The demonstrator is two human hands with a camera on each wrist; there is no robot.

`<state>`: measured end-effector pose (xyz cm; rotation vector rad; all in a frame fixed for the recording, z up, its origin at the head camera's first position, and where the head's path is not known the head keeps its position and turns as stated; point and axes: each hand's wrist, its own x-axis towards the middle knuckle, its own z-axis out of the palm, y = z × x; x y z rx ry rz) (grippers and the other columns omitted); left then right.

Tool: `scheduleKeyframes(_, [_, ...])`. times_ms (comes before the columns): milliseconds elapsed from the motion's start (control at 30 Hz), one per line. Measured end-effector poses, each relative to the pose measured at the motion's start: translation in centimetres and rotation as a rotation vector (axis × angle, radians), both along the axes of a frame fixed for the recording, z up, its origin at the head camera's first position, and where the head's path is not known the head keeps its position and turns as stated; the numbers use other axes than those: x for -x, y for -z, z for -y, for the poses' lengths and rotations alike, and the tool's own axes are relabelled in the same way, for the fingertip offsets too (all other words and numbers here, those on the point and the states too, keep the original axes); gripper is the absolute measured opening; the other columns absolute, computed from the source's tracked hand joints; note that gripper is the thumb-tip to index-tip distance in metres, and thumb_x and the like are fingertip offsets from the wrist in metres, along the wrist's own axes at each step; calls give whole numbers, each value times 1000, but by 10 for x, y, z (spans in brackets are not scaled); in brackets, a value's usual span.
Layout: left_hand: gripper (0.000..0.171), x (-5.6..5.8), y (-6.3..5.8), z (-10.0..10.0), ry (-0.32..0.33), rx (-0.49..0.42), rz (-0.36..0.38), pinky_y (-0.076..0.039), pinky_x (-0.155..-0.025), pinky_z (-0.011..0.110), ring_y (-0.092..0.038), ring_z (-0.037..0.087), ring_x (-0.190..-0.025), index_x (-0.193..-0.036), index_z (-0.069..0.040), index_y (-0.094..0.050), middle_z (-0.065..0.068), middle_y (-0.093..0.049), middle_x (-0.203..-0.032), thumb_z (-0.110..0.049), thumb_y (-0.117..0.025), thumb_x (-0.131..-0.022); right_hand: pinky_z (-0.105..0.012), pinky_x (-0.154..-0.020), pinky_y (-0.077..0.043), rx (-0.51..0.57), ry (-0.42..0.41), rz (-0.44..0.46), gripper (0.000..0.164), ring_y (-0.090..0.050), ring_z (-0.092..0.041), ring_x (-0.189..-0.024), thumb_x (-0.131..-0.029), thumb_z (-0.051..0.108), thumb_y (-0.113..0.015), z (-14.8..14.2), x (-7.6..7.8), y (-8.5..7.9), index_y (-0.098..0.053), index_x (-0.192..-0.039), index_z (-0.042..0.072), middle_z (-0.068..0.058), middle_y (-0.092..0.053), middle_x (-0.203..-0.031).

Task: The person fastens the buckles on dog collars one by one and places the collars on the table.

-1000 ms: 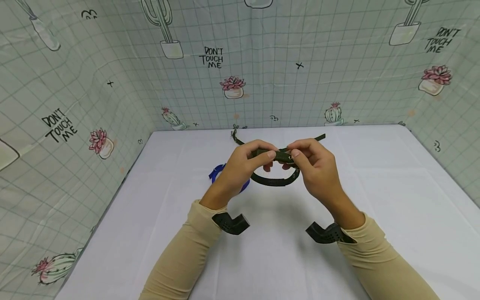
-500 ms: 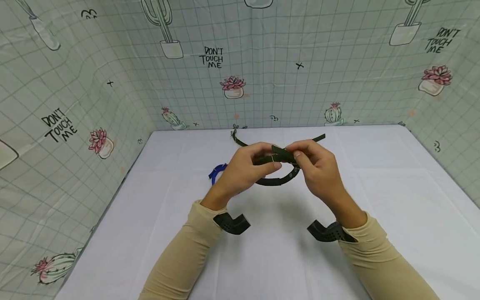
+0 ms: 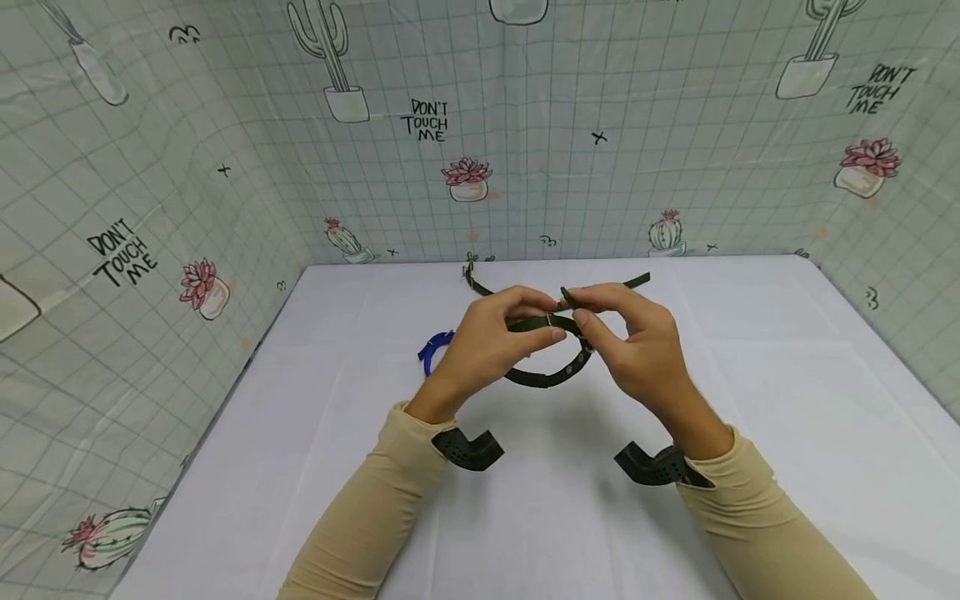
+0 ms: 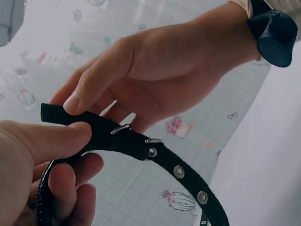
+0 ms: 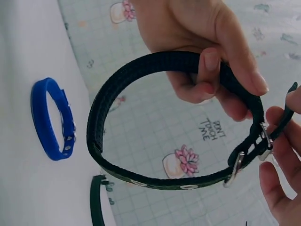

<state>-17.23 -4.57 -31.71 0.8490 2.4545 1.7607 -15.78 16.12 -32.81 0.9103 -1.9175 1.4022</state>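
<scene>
A dark green collar (image 3: 531, 380) forms a loop in the air between both hands. My left hand (image 3: 491, 342) grips one side of it, thumb in front and fingers inside the loop. With thumb and fingertips, my right hand (image 3: 637, 350) pinches the collar's strap end near the buckle. The right wrist view shows the metal buckle (image 5: 265, 141) with the strap passing through it and a D-ring (image 5: 233, 172) beside it. Metal eyelets (image 4: 178, 171) dot the band in the left wrist view. Fingers partly hide the buckle area in the head view.
A blue collar (image 5: 44, 122) lies on the white table (image 3: 555, 517), partly behind the left forearm in the head view. Beyond the hands lies another dark green strap (image 3: 639, 280), its middle hidden. Patterned cloth (image 3: 540, 167) walls the back and sides.
The strap end between the hands has turned from lying across the band to sticking up by the right fingers. The loop hangs slightly lower and shows more openly. Both hands keep hold.
</scene>
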Motion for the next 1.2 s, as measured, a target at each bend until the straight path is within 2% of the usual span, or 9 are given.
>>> scheduleKeyframes(100, [34,1,1,0,-20,2,9,-55,-80,32,-65,11,-98,-118,-16,-71,-5,-69,-110,-30,-79,-89,-26,-84,-51,7,4,-5,29,-64,-17,-94,-85,-16,-68,-2,2,1,-74,-110,-2,-12,-71,-104])
scheduleKeyframes(200, [32,1,1,0,-16,-13,16,-55,-78,33,-65,14,-92,-117,-15,-72,-3,-70,-104,-29,-79,-89,-25,-82,-50,-4,13,-22,28,-63,-17,-93,-84,-15,-69,-4,3,2,-75,-107,-1,-11,-70,-102])
scheduleKeyframes(433, [28,2,2,0,-23,-29,21,-53,-73,33,-64,17,-85,-114,-15,-73,-1,-70,-98,-25,-79,-89,-24,-85,-50,-103,22,-61,27,-62,-19,-98,-81,-14,-69,-11,8,3,-78,-101,2,-7,-70,-99])
scheduleKeyframes(700, [30,2,5,-4,-21,-17,33,-55,-76,33,-65,15,-89,-116,-14,-73,-3,-70,-103,-26,-79,-89,-23,-87,-47,-189,33,-44,25,-60,-22,-101,-82,-13,-71,-12,9,7,-78,-98,5,-5,-70,-101])
scheduleKeyframes(933, [31,2,7,-3,-9,-29,28,-56,-79,32,-66,14,-93,-118,-13,-73,-4,-70,-107,-26,-79,-90,-23,-84,-48,-196,20,-38,23,-62,-20,-100,-83,-12,-72,-9,7,6,-77,-97,6,-3,-71,-102])
scheduleKeyframes(1200, [31,4,7,-3,15,-39,65,-55,-84,32,-66,13,-99,-117,-15,-74,-4,-70,-111,-28,-79,-89,-26,-83,-49,-203,30,-41,20,-65,-19,-98,-82,-10,-75,-6,5,6,-73,-91,8,-5,-73,-102])
